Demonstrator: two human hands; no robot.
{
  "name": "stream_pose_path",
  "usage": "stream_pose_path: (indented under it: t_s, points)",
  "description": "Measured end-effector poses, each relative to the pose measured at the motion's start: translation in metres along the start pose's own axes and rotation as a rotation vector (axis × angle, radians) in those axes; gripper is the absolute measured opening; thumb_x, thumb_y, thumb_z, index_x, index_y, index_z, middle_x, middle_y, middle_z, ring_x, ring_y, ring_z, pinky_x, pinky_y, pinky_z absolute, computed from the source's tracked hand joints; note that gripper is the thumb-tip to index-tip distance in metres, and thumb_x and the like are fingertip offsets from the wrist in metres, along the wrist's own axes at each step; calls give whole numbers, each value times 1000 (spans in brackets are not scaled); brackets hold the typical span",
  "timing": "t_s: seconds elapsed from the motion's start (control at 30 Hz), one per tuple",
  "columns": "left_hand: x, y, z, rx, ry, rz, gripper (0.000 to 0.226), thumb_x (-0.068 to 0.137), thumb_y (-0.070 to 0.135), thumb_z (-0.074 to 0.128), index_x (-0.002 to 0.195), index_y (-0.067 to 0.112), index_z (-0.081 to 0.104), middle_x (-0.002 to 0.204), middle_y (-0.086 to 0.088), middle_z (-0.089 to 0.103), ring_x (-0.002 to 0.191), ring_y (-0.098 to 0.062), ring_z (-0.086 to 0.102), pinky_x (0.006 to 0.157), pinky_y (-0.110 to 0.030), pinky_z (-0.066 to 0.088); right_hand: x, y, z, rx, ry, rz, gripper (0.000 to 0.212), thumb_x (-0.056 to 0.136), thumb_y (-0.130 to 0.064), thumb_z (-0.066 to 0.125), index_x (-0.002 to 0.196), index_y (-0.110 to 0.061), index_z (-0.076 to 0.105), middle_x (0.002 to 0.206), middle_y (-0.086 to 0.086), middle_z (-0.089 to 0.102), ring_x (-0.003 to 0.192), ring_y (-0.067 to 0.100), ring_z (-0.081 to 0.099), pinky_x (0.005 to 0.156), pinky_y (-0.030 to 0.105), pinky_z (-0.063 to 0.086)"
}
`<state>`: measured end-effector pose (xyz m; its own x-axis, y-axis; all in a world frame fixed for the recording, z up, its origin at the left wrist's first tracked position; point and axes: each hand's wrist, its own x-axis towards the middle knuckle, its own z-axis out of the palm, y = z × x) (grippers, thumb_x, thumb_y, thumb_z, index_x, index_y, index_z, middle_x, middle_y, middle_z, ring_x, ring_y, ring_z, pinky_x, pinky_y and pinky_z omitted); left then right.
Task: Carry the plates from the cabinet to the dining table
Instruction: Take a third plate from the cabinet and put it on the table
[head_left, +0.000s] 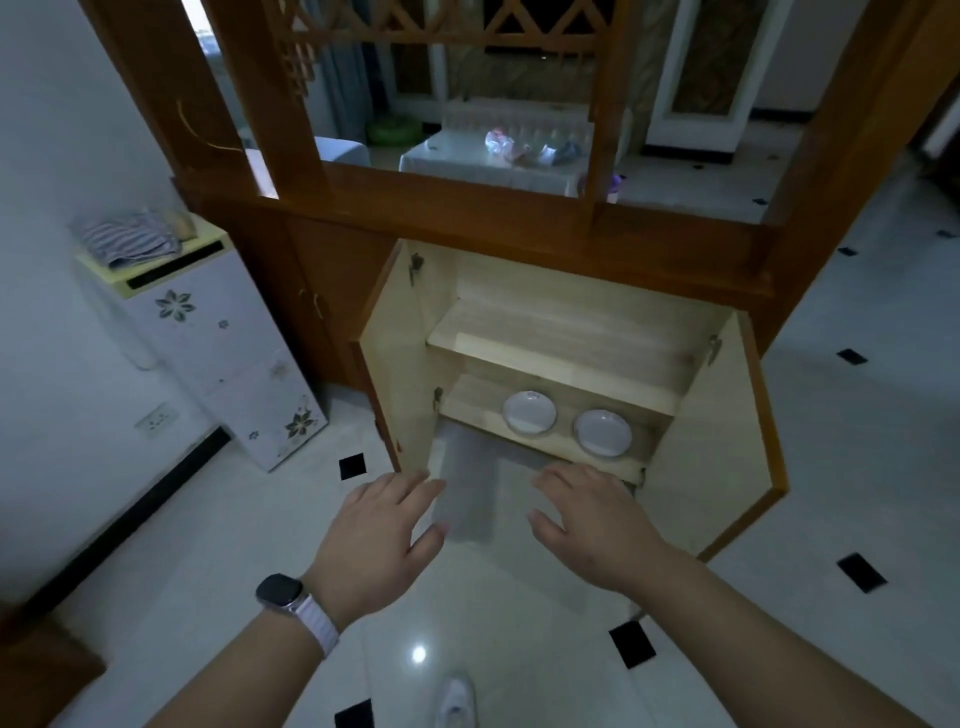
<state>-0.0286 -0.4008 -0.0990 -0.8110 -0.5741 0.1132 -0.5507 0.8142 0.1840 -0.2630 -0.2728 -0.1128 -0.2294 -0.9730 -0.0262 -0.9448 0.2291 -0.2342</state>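
Fingers (410, 488) of my left hand (374, 540): straight, spread apart, palm down, holding nothing. Fingers of my right hand (592, 525): likewise apart and bare. Both hands hover in front of the cabinet (561, 332), just outside its open mouth and short of its lower shelf (467, 400). A watch (280, 592) sits on the left wrist.

On that lower shelf lie the first plate (529, 412) and, just beside it toward the cabinet's right door (722, 441), the second plate (602, 432); they lie flat and do not overlap. The cabinet's upper shelf is bare. Through the opening above the cabinet I see a cloth-covered table (467, 161), which I judge to be the destination.

Hazards, as I judge them: the upper shelf overhangs the plates, so knuckles may strike it when a plate is lifted. A flat plate offers only its rim, and a shallow pinch could slip. The two open doors flank the withdrawal path, and a tilted plate could clip the left door (395, 364). The tiled floor (260, 519) below the cabinet is hard, so a dropped plate would likely break. Dim light hampers depth judgement.
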Motion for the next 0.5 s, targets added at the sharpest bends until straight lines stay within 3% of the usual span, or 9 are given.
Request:
stream_pose_path:
  t_s: [0.23,0.5]
  points:
    - [104,-82,5,-53,-5,78,44,90,44,52,125,18,61,128,-2,62,109,-23,59,87,-34,45,110,9,-27,-53,97,110,47,90,-50,44,127,-23,56,128,-3,57,119,20,50,94,33,36]
    - [187,-116,3,-71,18,168,49,92,48,42,126,19,61,130,-5,62,116,-25,58,92,-37,45,155,27,-36,-55,88,180,49,92,-53,39,133,-29,49,135,-9,50,127,16,41,98,28,28]
